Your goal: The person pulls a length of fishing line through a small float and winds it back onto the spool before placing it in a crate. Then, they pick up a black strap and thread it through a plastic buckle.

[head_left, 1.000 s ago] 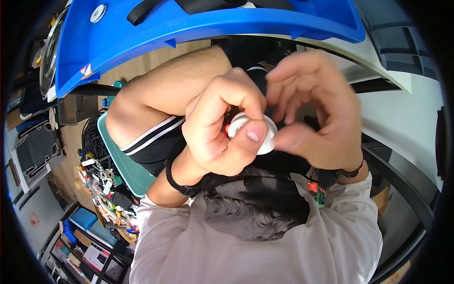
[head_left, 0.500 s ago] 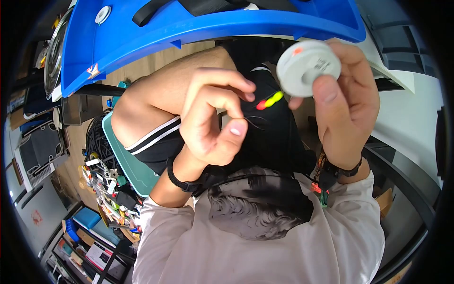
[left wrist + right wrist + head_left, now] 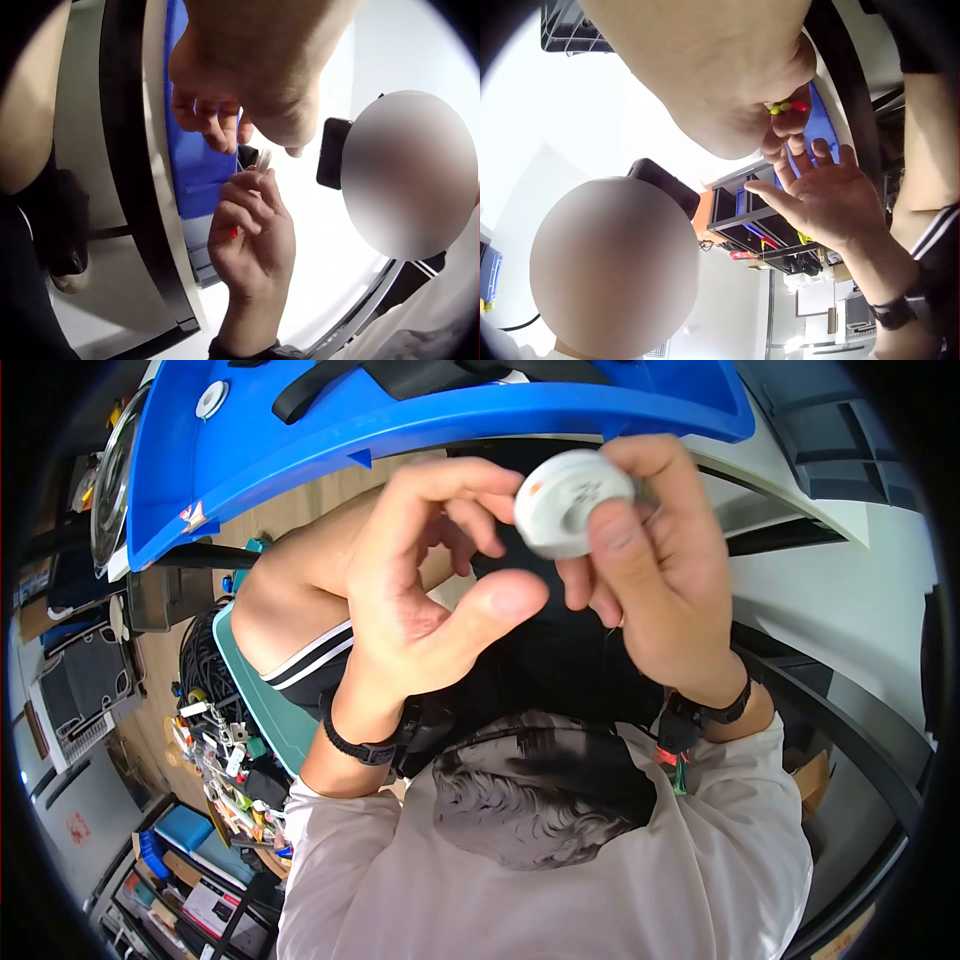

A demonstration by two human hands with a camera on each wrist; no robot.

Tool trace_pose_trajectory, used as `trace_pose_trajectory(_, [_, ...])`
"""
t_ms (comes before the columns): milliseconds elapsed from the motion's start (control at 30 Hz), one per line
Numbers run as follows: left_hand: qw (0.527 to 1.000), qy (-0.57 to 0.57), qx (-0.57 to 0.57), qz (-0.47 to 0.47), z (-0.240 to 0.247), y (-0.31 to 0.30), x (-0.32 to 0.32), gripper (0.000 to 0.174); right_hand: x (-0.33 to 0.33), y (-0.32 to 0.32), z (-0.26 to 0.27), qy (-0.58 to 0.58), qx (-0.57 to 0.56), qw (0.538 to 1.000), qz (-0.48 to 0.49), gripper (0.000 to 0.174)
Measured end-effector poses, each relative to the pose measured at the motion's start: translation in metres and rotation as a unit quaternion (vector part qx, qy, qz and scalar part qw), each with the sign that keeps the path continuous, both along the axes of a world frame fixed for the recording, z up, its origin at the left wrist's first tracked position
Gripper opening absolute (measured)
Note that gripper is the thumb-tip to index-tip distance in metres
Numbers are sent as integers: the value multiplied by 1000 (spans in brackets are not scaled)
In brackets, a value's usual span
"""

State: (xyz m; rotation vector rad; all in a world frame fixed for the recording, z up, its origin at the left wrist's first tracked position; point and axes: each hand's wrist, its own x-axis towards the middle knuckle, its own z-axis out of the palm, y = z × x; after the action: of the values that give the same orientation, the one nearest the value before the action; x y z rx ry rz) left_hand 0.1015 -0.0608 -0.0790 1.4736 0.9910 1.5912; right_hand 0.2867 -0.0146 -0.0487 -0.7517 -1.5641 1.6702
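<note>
My right hand (image 3: 675, 565) holds a small white spool (image 3: 550, 500) between thumb and fingers. Its flat face, turned toward the head camera, carries a blurred print and an orange mark. In the right wrist view, small yellow-green and red beads (image 3: 786, 108) lie against that hand's fingers. A red bead (image 3: 234, 232) also shows there in the left wrist view, where the spool (image 3: 263, 160) appears nearly edge-on. My left hand (image 3: 400, 585) is just left of the spool, thumb and fingers apart and holding nothing visible; its fingertips come close to the spool's rim.
A blue tray (image 3: 440, 422) stands ahead, with black straps (image 3: 420, 375) and another white spool (image 3: 211, 400) in it. A green container (image 3: 270, 690) sits beside the leg. Cluttered small parts (image 3: 235, 760) and coiled black cable (image 3: 203, 660) lie at the left.
The left hand earlier pinched the spool, then a thin line; now its fingers are spread. The right hand took the spool, raised it, and brought it back leftward. The beads moved into the right hand.
</note>
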Motion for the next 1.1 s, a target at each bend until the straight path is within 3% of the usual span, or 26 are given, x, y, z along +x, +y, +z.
trace_pose_trajectory(100, [998,59,-8,-9,-1,-3,-2,38,-6,-5,-5,9,34,999,22,39])
trace_pose_trajectory(167, [997,-62,-47,-1,-3,-9,3,29,1,-2,-3,-9,48,998,44,38])
trace_pose_trajectory(233, [993,-111,-40,-20,-5,-9,4,28,7,1,2,-94,91,991,24,30])
trace_pose_trajectory(300, [985,-159,-22,-64,-8,-10,1,25,10,2,11,-108,108,988,18,24])
trace_pose_trajectory(367, [987,-148,-10,-62,-7,-10,3,26,13,2,16,-132,150,980,2,16])
trace_pose_trajectory(467, [990,-129,-19,-62,-5,-13,0,29,11,8,20,-98,211,972,26,20])
trace_pose_trajectory(600, [988,-136,-43,-65,0,-13,-2,35,16,10,23,-98,192,976,25,23])
trace_pose_trajectory(667, [989,-131,-38,-48,-2,-12,-3,36,18,15,29,-113,278,953,33,21])
trace_pose_trajectory(833, [992,-117,-38,-27,0,-12,-5,37,20,22,41,-157,357,921,20,21])
trace_pose_trajectory(900, [986,-135,-61,-77,1,-12,-6,38,19,27,38,-157,381,911,12,21])
trace_pose_trajectory(967, [978,-162,-75,-107,2,-12,-5,38,15,29,28,-62,378,922,-46,19])
trace_pose_trajectory(1033, [969,-188,-88,-138,4,-12,-5,38,13,26,32,-76,355,931,-48,18])
trace_pose_trajectory(1100, [928,-256,-123,-242,10,-11,-5,37,10,23,38,-101,304,946,-51,17])
